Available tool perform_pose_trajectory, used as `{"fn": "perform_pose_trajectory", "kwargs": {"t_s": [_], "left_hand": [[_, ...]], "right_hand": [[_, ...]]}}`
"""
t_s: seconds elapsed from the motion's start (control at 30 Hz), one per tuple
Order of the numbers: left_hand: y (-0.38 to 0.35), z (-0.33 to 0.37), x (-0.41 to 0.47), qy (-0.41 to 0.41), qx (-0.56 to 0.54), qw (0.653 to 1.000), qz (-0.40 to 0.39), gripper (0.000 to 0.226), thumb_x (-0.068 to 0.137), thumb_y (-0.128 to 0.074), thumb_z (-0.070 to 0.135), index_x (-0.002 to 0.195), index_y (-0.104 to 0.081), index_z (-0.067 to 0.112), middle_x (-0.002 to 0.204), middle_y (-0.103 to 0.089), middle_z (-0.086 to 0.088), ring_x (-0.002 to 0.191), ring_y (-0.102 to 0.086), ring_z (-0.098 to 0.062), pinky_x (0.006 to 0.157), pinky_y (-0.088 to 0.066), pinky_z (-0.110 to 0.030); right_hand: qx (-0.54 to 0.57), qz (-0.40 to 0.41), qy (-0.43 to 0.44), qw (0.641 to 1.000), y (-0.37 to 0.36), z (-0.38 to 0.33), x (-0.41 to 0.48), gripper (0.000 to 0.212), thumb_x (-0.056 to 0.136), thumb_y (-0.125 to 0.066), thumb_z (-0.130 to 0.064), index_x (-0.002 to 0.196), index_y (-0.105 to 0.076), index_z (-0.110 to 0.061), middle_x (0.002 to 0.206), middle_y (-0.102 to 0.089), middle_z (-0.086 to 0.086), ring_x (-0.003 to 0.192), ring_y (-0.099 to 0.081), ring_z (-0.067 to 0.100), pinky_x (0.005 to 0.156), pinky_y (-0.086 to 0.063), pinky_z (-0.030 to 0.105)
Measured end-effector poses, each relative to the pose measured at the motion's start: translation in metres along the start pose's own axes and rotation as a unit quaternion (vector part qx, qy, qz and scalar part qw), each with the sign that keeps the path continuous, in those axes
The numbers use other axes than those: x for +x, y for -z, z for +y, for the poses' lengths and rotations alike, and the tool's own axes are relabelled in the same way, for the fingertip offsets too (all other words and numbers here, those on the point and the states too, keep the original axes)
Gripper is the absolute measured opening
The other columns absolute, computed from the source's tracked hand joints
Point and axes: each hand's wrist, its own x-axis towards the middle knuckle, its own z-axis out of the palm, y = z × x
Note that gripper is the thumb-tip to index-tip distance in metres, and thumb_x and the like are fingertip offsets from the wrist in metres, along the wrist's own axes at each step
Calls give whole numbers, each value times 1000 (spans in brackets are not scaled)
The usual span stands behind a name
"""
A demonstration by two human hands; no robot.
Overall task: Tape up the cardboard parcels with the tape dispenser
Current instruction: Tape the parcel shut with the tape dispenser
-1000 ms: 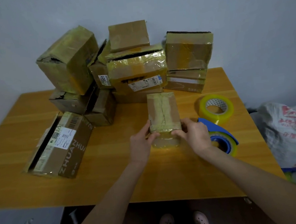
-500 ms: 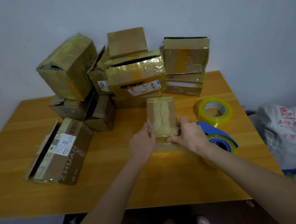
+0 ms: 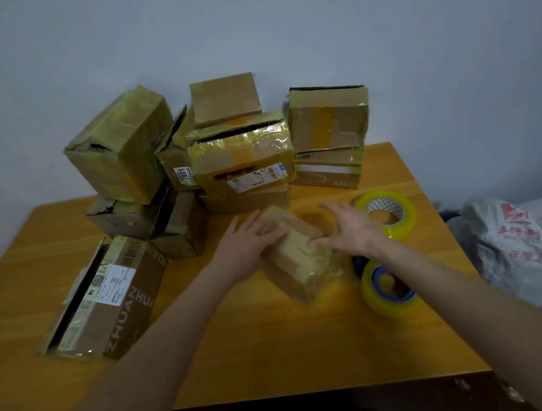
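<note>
A small taped cardboard parcel [image 3: 301, 262] lies on the wooden table [image 3: 277, 353], turned at an angle and blurred by motion. My left hand [image 3: 250, 240] grips its far left end. My right hand [image 3: 348, 231] holds its right side with the fingers spread. The blue tape dispenser [image 3: 390, 285] with a yellowish roll lies on the table just right of the parcel, under my right forearm. Neither hand touches the dispenser.
A spare roll of yellow tape [image 3: 388, 212] lies behind my right hand. A pile of taped boxes [image 3: 241, 155] stands at the back against the wall. A long box [image 3: 106, 294] lies on the left. A white plastic bag [image 3: 525, 247] sits off the table's right edge.
Both hands have turned the small parcel from straight to a diagonal and shifted along it. My view has dropped, so the pile sits lower in the frame.
</note>
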Motion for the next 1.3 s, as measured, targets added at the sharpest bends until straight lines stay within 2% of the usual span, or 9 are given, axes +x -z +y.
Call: {"fn": "perform_pose_trajectory", "kwargs": {"t_s": [0.07,0.13,0.23,0.37,0.47,0.6,0.8,1.13,1.3], "left_hand": [[-9,10,-7,128,-133,978,98,58,95,-47,15,148,-29,32,160,-7,-4,147,-11,-27,118,-18,-49],[-17,29,-14,224,-276,928,108,57,96,-48,31,149,-27,24,160,-7,-12,144,-19,-30,113,-27,-44],[-27,54,-16,217,-371,903,27,76,88,-57,49,151,-18,30,160,6,-11,144,-18,-30,112,-29,-40],[-21,48,-12,187,-428,884,23,67,92,-57,32,150,-24,31,160,10,-7,146,-15,-27,116,-26,-39],[-17,50,-14,175,-329,927,42,56,97,-49,33,148,-27,33,159,14,-10,144,-21,-30,113,-32,-38],[-24,71,-15,127,-173,976,39,74,85,-52,60,148,-17,44,158,15,-12,145,10,-34,117,-18,-52],[-32,56,-16,101,-187,976,50,69,92,-58,30,142,-17,53,160,11,-7,146,14,-30,117,-14,-47],[-28,51,-18,85,-234,967,44,72,92,-59,22,138,-17,56,159,14,2,145,18,-22,117,-15,-46],[-15,47,-17,79,-243,967,-3,80,83,-68,41,147,-19,45,160,11,1,146,14,-21,117,-14,-47]], "right_hand": [[46,-48,-31,997,-11,4,3,75,79,-65,-63,140,-45,-25,125,-62,5,108,-60,25,85,-53,38],[34,7,-53,998,-26,3,-2,58,83,-55,-67,121,-60,-23,98,-69,3,86,-64,22,65,-53,33],[-7,77,-30,997,-42,-4,-9,51,90,-46,-64,111,-62,-21,90,-69,7,86,-64,28,61,-49,33],[52,55,-49,996,-27,12,-12,41,93,-48,-56,108,-67,-23,99,-69,6,93,-63,26,71,-54,37],[10,83,-119,989,-6,50,-16,52,86,-63,-54,127,-54,-24,125,-57,6,107,-59,27,81,-53,41],[-73,-68,-222,970,-9,99,-25,69,79,-74,-50,127,-43,-12,123,-51,11,106,-56,29,84,-53,43],[-43,-77,-224,971,-27,119,-22,26,88,-68,-32,91,-55,-10,82,-57,7,76,-60,22,59,-48,33],[192,-99,-197,956,11,97,-24,51,77,-65,2,120,-42,-11,76,-51,5,58,-44,14,41,-33,23],[247,-72,-142,956,58,82,-30,45,69,-72,1,109,-55,-11,91,-63,13,73,-57,22,61,-43,34]]}}
